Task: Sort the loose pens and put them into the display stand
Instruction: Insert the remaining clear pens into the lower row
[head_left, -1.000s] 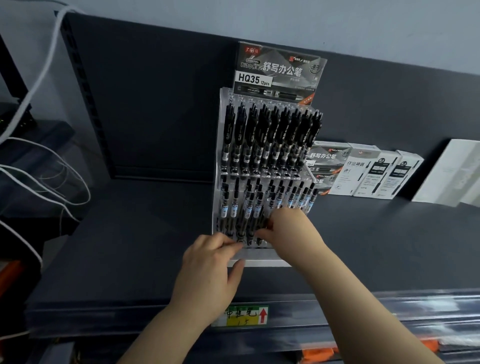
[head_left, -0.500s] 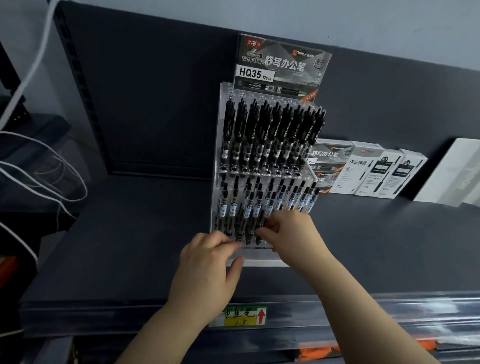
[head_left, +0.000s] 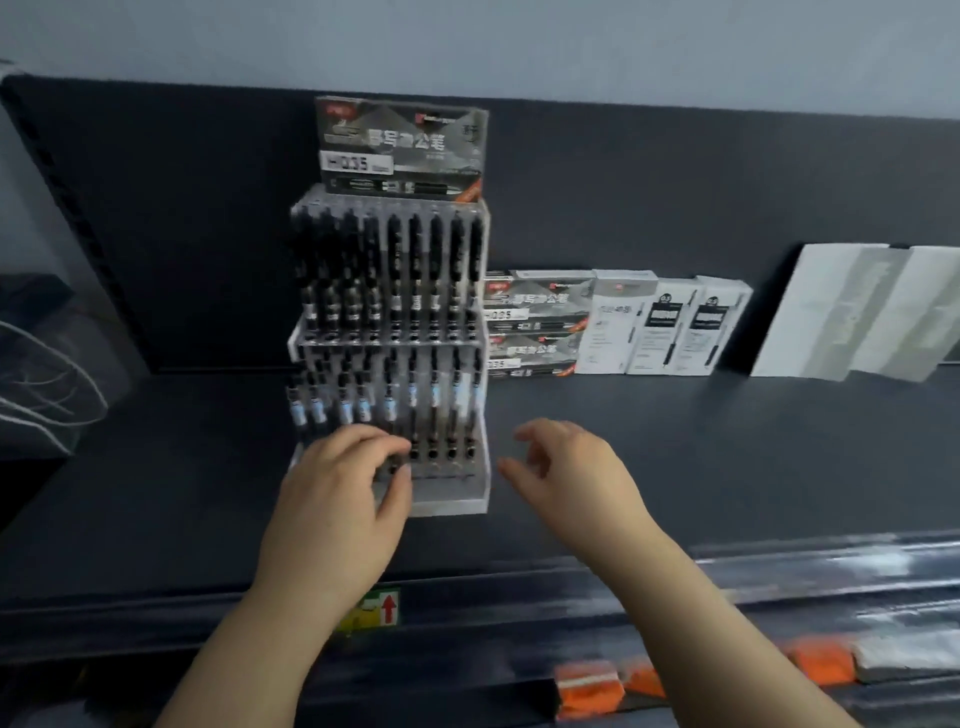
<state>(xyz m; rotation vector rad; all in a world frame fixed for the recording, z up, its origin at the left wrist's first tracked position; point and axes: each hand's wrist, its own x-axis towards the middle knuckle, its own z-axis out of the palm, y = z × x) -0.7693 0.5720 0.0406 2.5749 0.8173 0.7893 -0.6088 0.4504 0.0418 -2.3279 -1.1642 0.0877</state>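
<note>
A clear acrylic display stand (head_left: 447, 499) stands on the dark shelf, with two tiers full of black pens (head_left: 395, 270) and a grey header card on top. My left hand (head_left: 343, 493) rests on the stand's lower left front, fingers curled over the bottom row of pens and thumb on the base. My right hand (head_left: 566, 467) hovers just right of the stand, fingers loosely spread, holding nothing. The frame is blurred by motion.
Pen boxes (head_left: 535, 322) and white cartons (head_left: 670, 327) lean against the back panel right of the stand. A white folded sheet (head_left: 857, 312) stands at far right. White cables (head_left: 47, 384) hang at left. The shelf's front rail (head_left: 467, 587) carries a yellow-green label.
My right hand has come off the lower row of pens and moved right, fingers spreading. The left hand stays at the stand's base. The view shifted so the stand faces me more squarely.
</note>
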